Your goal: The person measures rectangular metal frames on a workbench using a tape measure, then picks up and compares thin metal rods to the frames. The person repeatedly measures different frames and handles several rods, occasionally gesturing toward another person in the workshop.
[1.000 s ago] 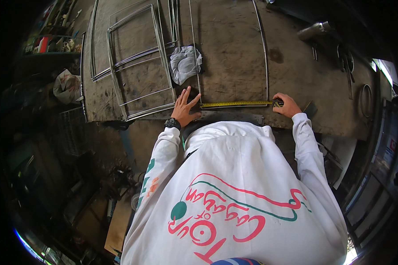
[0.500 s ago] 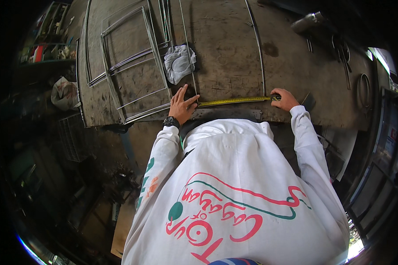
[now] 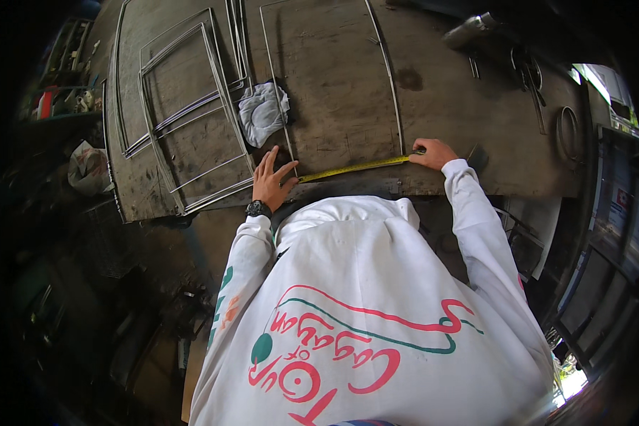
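Note:
A yellow tape measure (image 3: 355, 169) lies stretched along the near edge of the wooden bench. My right hand (image 3: 434, 153) is closed around its case, which the fingers mostly hide. My left hand (image 3: 271, 181) rests at the blade's other end with fingers spread, its thumb side close to the tip; whether it presses on the tip cannot be made out. The blade spans the near ends of a thin metal rod frame (image 3: 387, 71), from its left leg beside my left hand to its right leg beside my right hand. A crumpled grey-white cloth (image 3: 263, 113) lies just beyond my left hand.
Several rod frames (image 3: 149, 106) lie overlapping on the bench's left. A metal cylinder (image 3: 472, 28), dark tools (image 3: 529, 74) and a wire ring (image 3: 568, 128) are at the right. A shelf (image 3: 67, 99) with small items and a pale sack (image 3: 90, 167) stand at the far left.
The whole view has shifted, so the bench appears further left. My right hand now sits a little nearer the frame's right leg, covering more of the tape case. My left hand keeps its place.

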Tool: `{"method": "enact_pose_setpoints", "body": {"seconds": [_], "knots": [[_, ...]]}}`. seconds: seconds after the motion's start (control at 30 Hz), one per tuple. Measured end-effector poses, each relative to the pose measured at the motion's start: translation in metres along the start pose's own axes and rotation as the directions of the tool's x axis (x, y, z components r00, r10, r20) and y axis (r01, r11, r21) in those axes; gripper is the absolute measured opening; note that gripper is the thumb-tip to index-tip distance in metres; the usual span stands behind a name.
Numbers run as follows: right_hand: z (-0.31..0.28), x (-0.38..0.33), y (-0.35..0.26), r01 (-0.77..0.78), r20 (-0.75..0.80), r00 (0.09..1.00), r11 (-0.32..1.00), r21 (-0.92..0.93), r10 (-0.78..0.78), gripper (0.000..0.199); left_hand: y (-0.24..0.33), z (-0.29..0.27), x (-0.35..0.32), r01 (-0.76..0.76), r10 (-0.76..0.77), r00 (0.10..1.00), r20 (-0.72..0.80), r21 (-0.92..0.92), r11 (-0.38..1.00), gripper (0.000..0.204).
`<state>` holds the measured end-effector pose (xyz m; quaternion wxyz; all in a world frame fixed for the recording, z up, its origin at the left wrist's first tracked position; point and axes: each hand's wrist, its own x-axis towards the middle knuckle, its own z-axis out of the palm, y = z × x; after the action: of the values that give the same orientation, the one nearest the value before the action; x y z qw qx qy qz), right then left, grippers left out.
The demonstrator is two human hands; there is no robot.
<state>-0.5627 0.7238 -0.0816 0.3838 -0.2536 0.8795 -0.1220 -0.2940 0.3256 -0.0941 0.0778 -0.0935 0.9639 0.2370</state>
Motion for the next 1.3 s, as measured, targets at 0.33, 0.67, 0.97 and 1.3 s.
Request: {"method": "enact_pose_setpoints", "body": {"seconds": [0.33,0.67,0.97,1.3], "knots": [[-0.012,0.012,-0.038,-0.366,0.202,0.891,0.908,-0.205,0.405,0.065,0.005,-0.003,0.006,0.025,-0.026,0.999,-0.036,-0.030,0.999,0.046],[-0.025,0.019,-0.065,-0.480,0.184,0.830,0.842,-0.245,0.526,0.064,0.007,-0.002,0.007,0.091,-0.091,0.996,0.017,-0.030,0.995,0.046],[-0.029,0.006,-0.039,-0.442,0.108,0.868,0.852,-0.281,0.485,0.065,0.012,-0.003,0.007,0.152,-0.151,0.988,0.023,-0.032,0.988,0.047],[-0.029,0.014,-0.060,-0.420,0.088,0.864,0.805,-0.418,0.496,0.070,0.014,-0.004,0.011,0.141,-0.140,0.990,0.011,-0.031,0.990,0.045]]}}
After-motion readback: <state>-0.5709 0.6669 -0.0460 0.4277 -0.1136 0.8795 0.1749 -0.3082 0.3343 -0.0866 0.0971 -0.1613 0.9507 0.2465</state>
